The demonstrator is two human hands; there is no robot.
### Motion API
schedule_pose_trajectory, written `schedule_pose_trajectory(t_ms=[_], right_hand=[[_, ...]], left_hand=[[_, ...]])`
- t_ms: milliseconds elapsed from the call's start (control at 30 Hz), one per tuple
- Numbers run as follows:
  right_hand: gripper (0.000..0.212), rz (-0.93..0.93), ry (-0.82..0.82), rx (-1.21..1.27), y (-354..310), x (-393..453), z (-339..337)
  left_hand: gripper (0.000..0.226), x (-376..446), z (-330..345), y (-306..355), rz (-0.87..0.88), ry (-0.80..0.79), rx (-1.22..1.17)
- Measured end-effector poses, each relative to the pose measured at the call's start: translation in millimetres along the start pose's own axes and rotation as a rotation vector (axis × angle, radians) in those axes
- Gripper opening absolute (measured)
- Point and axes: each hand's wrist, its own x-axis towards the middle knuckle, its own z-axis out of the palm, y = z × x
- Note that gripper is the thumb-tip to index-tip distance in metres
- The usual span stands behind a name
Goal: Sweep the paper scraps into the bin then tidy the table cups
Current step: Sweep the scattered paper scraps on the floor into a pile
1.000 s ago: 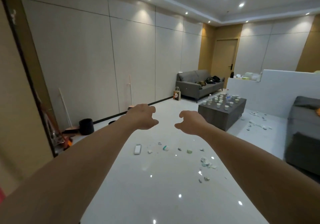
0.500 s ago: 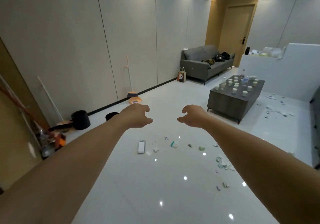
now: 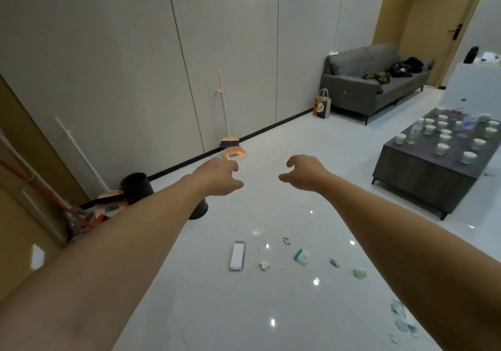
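Both arms reach forward over a glossy white floor. My left hand (image 3: 218,175) and my right hand (image 3: 306,171) hang with loosely curled fingers and hold nothing. Several paper scraps (image 3: 301,255) lie on the floor below the hands, and more scraps (image 3: 401,321) at the lower right. A pink broom (image 3: 226,122) and its dustpan (image 3: 234,152) lean against the wall just beyond my left hand. A black bin (image 3: 137,188) stands by the wall at the left. Several white cups (image 3: 442,148) stand on the grey coffee table (image 3: 417,177) at the right.
A flat white box (image 3: 238,255) lies among the scraps. A second black bin (image 3: 199,209) is partly hidden by my left forearm. A grey sofa (image 3: 371,82) with dark clothes and a paper bag (image 3: 322,105) are at the far wall. Mops and clutter (image 3: 78,215) stand at left.
The view has moved forward and tilted down toward the wall. The broom, dustpan and bins now look closer. Both hands stay held out with nothing in them.
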Motion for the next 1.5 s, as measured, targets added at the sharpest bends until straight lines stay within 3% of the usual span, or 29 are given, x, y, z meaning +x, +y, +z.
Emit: schedule_pose_trajectory(t_ms=[367, 633, 900, 1100, 1233, 1400, 1500], right_hand=[[0.055, -0.033, -0.002, -0.062, 10.7, 322.7, 13.7], [0.056, -0.003, -0.036, -0.029, -13.2, 557.3, 14.0], [0.055, -0.029, -0.081, -0.015, -26.2, 770.4, 32.4], [0.056, -0.125, -0.127, -0.01, -29.1, 969.5, 56.8], [0.049, -0.123, -0.16, 0.012, -32.7, 1097.6, 59.5], [0.057, -0.135, -0.189, 0.069, -50.2, 1228.3, 72.7], [0.058, -0.131, -0.239, 0.091, -67.5, 1291.8, 93.1]], left_hand=[[0.052, 319.1, -3.6, -56.7, 0.057, 0.135, -0.071], [0.028, 551.1, -41.3, -134.6, -0.046, 0.054, -0.277], [0.024, 742.0, -48.2, -187.9, -0.062, 0.049, -0.313], [0.06, 915.8, -45.6, -239.4, -0.146, 0.106, -0.224], [0.057, 1021.7, -49.1, -274.9, -0.221, 0.059, -0.18], [0.059, 1123.5, -62.8, -317.5, -0.277, 0.14, -0.194], [0.062, 1176.9, -66.5, -345.9, -0.285, 0.091, -0.166]])
